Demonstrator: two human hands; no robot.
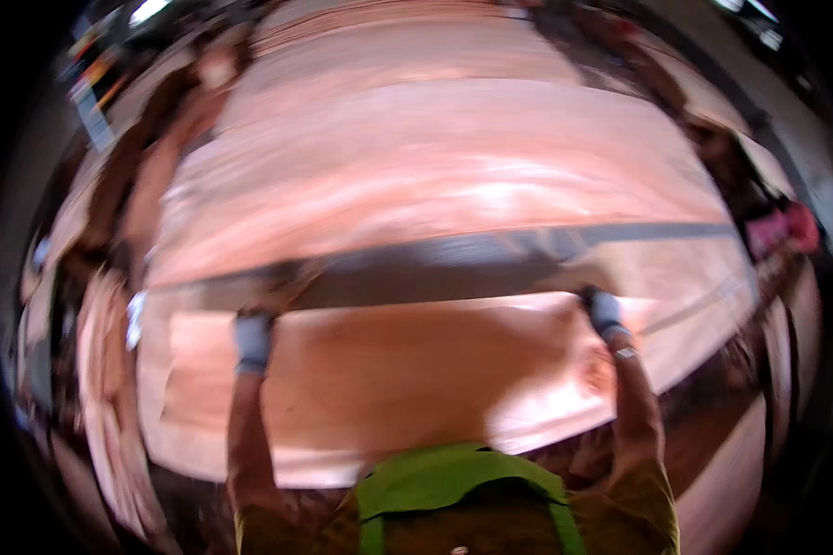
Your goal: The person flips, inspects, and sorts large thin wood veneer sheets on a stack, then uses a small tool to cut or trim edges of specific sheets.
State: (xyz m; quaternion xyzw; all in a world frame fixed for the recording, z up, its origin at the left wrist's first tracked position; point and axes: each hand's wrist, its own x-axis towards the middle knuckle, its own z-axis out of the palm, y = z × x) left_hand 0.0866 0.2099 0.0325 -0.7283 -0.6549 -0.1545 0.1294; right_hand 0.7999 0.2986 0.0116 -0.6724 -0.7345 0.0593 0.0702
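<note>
A thin reddish-brown wood veneer sheet point(389, 370) spans the space in front of me, its near part lit brightly at the right. At the left of its far edge is my left hand point(253, 340), in a grey glove with dark fingers, closed on the sheet. My right hand point(603, 312), gloved alike, grips the same edge near its right end. Motion blur hides the exact finger placement. Under and beyond this sheet lie larger pale veneer sheets point(435, 157), with a dark grey strip point(416, 268) showing between them.
Veneer pieces point(106, 370) hang or stand in a bundle along the left side. A pink item point(780, 231) sits at the right edge of the stack. More sheets point(722, 481) lie at the lower right. A green apron or bib point(453, 476) covers my front.
</note>
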